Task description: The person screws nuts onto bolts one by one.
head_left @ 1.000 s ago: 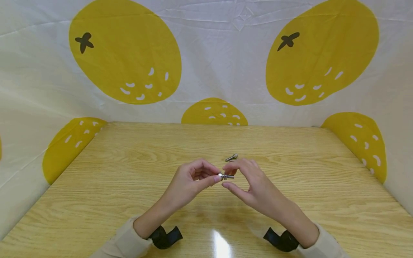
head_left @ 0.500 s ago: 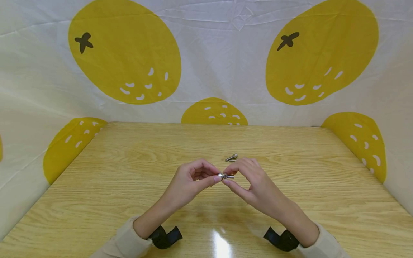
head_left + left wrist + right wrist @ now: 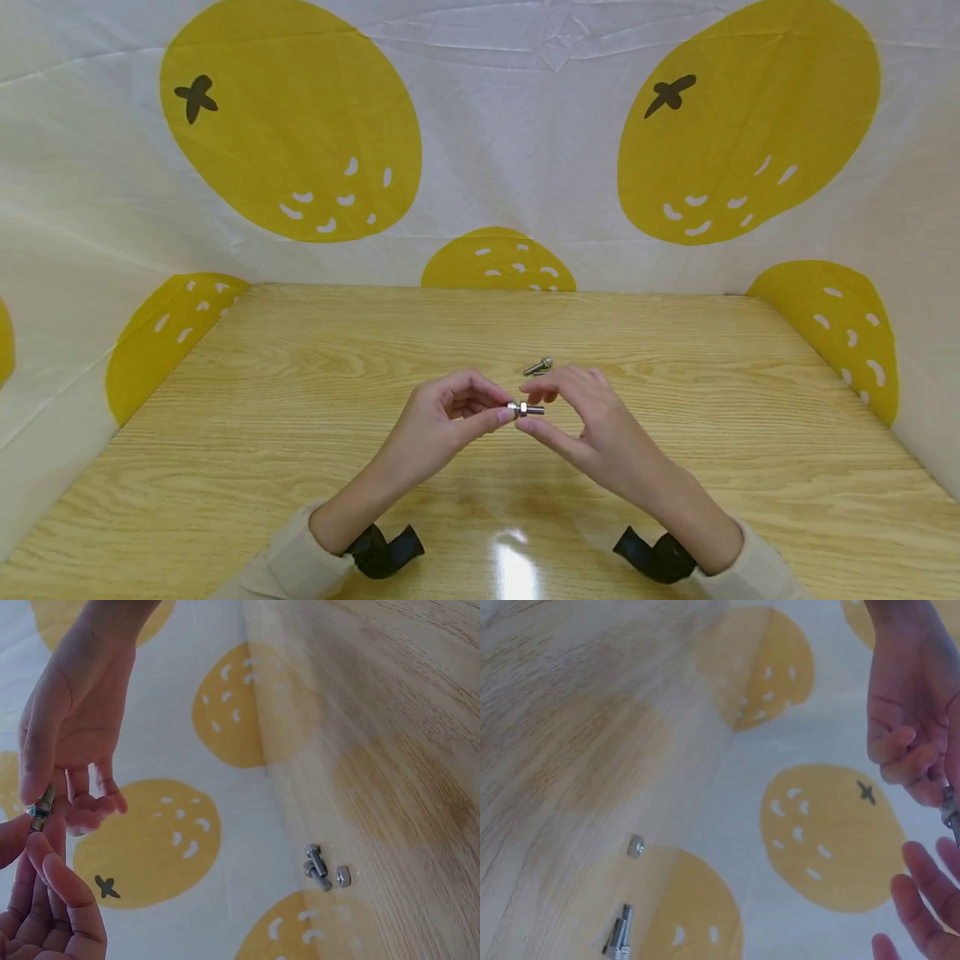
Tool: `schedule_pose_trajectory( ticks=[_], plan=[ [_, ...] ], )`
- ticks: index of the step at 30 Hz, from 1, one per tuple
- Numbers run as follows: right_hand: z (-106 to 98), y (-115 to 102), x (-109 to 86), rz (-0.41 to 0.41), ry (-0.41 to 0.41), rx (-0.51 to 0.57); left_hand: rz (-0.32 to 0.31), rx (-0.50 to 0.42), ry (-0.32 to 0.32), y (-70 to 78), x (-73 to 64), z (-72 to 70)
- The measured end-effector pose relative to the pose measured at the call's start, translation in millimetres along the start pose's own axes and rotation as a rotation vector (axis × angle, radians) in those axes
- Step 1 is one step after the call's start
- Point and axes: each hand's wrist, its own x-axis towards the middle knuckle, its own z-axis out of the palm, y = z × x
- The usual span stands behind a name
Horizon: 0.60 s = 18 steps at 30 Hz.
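Note:
A metal bolt (image 3: 536, 410) with a hex nut (image 3: 523, 408) on its shank lies level above the table, threaded end to the right. My left hand (image 3: 450, 417) pinches its head between thumb and fingertips. My right hand (image 3: 592, 425) is curved around the nut from the right, thumb below and forefinger above, with a gap showing on both sides of the nut. In the right wrist view the right fingers (image 3: 926, 889) are spread just below the bolt (image 3: 951, 814).
Two more bolts (image 3: 316, 862) lie together on the wooden table (image 3: 337, 350), beyond the right hand. A loose nut (image 3: 343, 876) sits beside them, hidden in the head view. White cloth (image 3: 517, 150) printed with yellow fruit stands around the table's back and sides.
The right thumb and forefinger closed in on the nut half a second ago and have now parted from it again. The left hand keeps its hold on the bolt head.

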Motion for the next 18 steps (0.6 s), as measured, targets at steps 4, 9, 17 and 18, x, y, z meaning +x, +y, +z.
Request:
schedule_pose_trajectory(
  ticks=[4, 9, 17, 18],
  plan=[
    [-0.6, -0.2, 1.9, -0.057, 0.002, 0.019, 0.006, -0.003, -0.001, -0.7, 0.1, -0.1],
    [-0.8, -1.2, 3.2, -0.079, -0.009, 0.022, 0.004, -0.006, -0.003, -0.8, 0.1, -0.3],
    [1.7, -0.9, 2.8, -0.104, 0.019, 0.005, 0.003, -0.006, -0.006, 0.1, -0.3, -0.1],
    [2.3, -1.0, 2.7, -0.108, 0.024, 0.002, 0.005, -0.006, -0.007, 0.2, -0.4, 0.0]
  ],
)
